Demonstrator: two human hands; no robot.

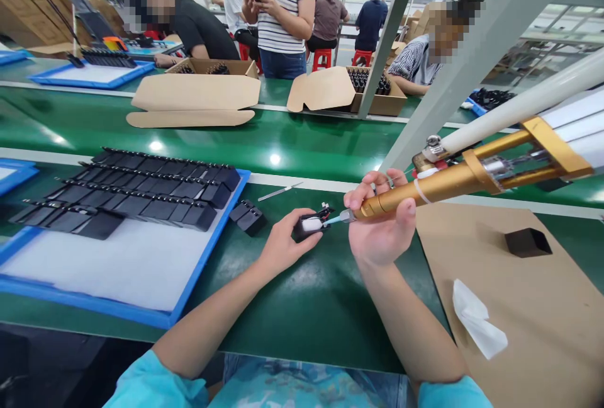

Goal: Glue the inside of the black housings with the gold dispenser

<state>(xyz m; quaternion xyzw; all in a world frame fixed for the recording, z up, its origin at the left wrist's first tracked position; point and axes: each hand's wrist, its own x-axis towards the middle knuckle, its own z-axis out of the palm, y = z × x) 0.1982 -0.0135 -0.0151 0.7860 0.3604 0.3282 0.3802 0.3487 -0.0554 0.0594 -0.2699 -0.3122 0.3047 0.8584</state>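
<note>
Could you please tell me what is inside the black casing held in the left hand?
Inside the black casing, held by the left hand, a white part shows, with the light-blue nozzle pointing at it. Whatever lies beneath the white part is covered.

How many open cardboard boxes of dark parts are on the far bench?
2: left box, beside the person in black; right box, partly behind the slim grey post. Others may be hidden.
</note>
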